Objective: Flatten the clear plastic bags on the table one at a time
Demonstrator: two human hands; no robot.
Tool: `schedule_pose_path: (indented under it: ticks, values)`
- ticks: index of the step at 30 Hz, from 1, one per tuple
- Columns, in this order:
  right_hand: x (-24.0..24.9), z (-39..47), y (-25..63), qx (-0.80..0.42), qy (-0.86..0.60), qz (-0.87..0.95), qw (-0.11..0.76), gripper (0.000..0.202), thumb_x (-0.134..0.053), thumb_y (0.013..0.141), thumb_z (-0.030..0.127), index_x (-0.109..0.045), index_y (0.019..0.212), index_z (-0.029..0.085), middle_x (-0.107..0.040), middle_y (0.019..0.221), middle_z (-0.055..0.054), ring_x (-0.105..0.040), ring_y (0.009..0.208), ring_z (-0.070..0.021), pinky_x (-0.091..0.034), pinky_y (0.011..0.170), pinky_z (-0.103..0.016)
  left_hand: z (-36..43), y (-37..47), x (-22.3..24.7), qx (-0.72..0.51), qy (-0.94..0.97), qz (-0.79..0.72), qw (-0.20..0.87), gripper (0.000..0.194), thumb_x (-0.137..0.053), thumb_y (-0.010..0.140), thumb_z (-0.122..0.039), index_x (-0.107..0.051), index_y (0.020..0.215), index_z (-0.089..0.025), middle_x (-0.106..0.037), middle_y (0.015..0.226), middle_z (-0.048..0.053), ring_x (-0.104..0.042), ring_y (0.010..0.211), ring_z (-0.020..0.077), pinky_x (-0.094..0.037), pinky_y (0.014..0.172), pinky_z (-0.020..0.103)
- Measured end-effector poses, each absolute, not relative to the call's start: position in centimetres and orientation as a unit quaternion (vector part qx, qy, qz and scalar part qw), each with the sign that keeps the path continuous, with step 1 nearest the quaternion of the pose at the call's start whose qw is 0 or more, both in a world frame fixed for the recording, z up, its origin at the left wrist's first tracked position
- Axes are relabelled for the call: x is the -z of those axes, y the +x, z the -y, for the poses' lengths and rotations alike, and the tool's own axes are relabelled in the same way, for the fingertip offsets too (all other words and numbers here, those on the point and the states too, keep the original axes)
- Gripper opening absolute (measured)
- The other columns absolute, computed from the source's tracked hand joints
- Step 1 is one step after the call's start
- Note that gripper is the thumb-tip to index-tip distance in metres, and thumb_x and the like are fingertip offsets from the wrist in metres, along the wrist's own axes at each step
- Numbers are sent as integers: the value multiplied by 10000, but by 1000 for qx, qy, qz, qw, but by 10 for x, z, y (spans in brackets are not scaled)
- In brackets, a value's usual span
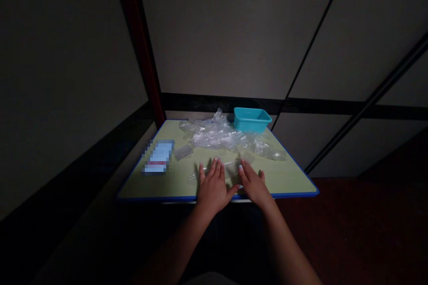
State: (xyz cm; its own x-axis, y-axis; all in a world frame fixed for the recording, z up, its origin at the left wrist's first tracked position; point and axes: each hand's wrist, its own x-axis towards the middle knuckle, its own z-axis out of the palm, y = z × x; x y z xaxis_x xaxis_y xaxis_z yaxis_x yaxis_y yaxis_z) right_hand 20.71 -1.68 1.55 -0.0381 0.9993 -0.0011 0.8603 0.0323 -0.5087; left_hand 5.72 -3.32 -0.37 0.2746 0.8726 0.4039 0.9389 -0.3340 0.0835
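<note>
A clear plastic bag [230,168] lies flattened near the front of the table, partly covered by both hands. My left hand [213,187] rests on its left part with the fingers spread and stretched forward. On its right part is my right hand [253,182], fingers extended, the thumb pointing toward the left hand. Neither hand grips anything that I can make out. Just beyond them spreads a heap of crumpled clear plastic bags [217,136]. To the left of the heap sits a small folded piece of clear plastic [183,152].
A turquoise plastic basket [252,120] stands at the back right of the pale green table [290,180], which has a blue edge. A blurred-out rectangular item with a bright surface [159,157] lies on the left. Dark-trimmed wall panels [220,31] rise behind the table.
</note>
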Motion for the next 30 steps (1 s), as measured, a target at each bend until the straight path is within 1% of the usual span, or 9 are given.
schedule_pose_path:
  ticks: [7, 11, 15, 17, 22, 26, 30]
  values:
    - [-10, 29, 213, -183, -677, 676, 227, 588, -201, 949, 427, -203, 1474, 162, -241, 1513, -114, -207, 1400, -225, -4, 1091, -607, 34, 56, 0, 203, -820, 531, 63, 744, -342, 849, -679, -444, 1366, -154, -373, 1465, 119, -227, 1388, 312, 32, 1103, 608]
    - [-6, 30, 213, -196, -656, 677, 268, 605, -195, 941, 452, -176, 1482, 183, -224, 1518, -111, -201, 1401, -241, 7, 1076, -634, 32, 55, 2, 184, -833, 519, 50, 817, -382, 803, -715, -419, 1380, -138, -381, 1458, 138, -212, 1394, 310, 47, 1107, 592]
    - [-3, 30, 215, -221, -631, 678, 304, 615, -197, 933, 483, -182, 1482, 207, -213, 1521, -106, -209, 1397, -258, 22, 1065, -652, 28, 56, 8, 180, -838, 514, 45, 999, -424, 698, -793, -357, 1410, -97, -302, 1492, 164, -159, 1408, 313, 99, 1109, 564]
    - [-1, 29, 215, -229, -620, 679, 319, 616, -209, 931, 498, -186, 1482, 222, -207, 1523, -100, -209, 1397, -262, 22, 1066, -651, 28, 56, 10, 178, -839, 513, 39, 1051, -440, 663, -808, -326, 1424, -94, -267, 1507, 161, -134, 1413, 318, 117, 1105, 562]
    - [-2, 31, 213, -250, -588, 684, 352, 620, -220, 927, 557, -182, 1479, 278, -183, 1534, -67, -152, 1410, -253, 31, 1076, -633, 28, 56, 8, 167, -845, 507, 13, 1035, -458, 665, -785, -311, 1429, -102, -277, 1505, 153, -141, 1414, 300, 122, 1109, 548]
    - [-8, 32, 207, -278, -553, 701, 355, 628, -211, 922, 593, -148, 1480, 312, -142, 1545, -45, -104, 1417, -241, 51, 1084, -609, 28, 55, 5, 164, -846, 507, -11, 1039, -467, 667, -767, -282, 1439, -97, -271, 1507, 158, -147, 1414, 283, 103, 1116, 545]
    - [-13, 33, 201, -289, -521, 723, 351, 621, -210, 924, 600, -122, 1478, 334, -120, 1548, -32, -88, 1417, -240, 55, 1087, -602, 28, 55, 2, 148, -852, 501, -26, 988, -503, 680, -712, -259, 1455, -151, -277, 1512, 122, -121, 1419, 286, 79, 1114, 567]
